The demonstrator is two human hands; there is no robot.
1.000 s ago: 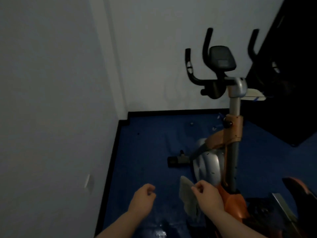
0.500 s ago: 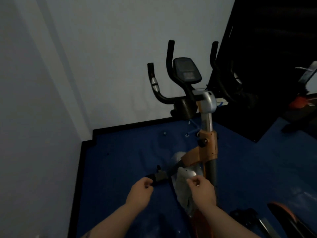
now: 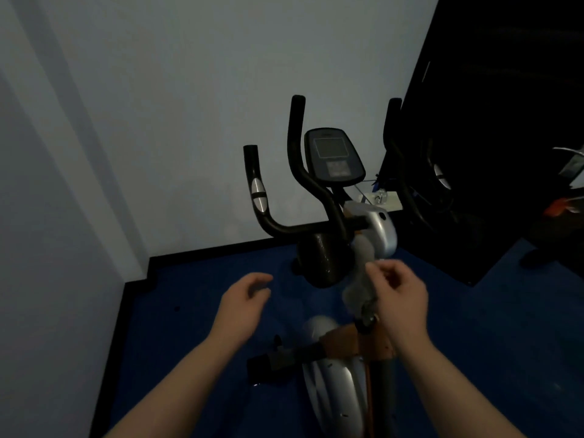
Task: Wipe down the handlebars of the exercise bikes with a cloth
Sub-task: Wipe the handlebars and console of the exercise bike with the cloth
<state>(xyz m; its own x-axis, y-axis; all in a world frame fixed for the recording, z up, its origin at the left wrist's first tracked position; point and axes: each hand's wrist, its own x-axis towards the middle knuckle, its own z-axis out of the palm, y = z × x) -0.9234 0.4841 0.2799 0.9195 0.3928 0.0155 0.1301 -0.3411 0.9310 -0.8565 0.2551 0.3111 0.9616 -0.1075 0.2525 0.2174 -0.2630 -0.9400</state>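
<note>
Reaching toward the bike's handlebars (image 3: 286, 229), the right hand (image 3: 399, 294) is seen pinched on a pale cloth (image 3: 360, 279), blurred, hanging just below the silver stem cover (image 3: 384, 227). The left hand (image 3: 245, 300) is held loosely curled and empty. The cloth is best bunched into the palm before each black grip is wrapped and stroked lengthwise.

- The exercise bike (image 3: 344, 311) now fills more of the view, its handlebars (image 3: 294, 191) and console (image 3: 333, 158) nearer than before.
- Both hands have risen from low over the floor to just below the handlebars.
- The left hand (image 3: 243, 306) has uncurled from a loose fist, fingers spread.
- The right hand (image 3: 399, 298) has carried the grey cloth (image 3: 358, 287) up beside the silver stem housing (image 3: 377, 227); the cloth is blurred.
</note>
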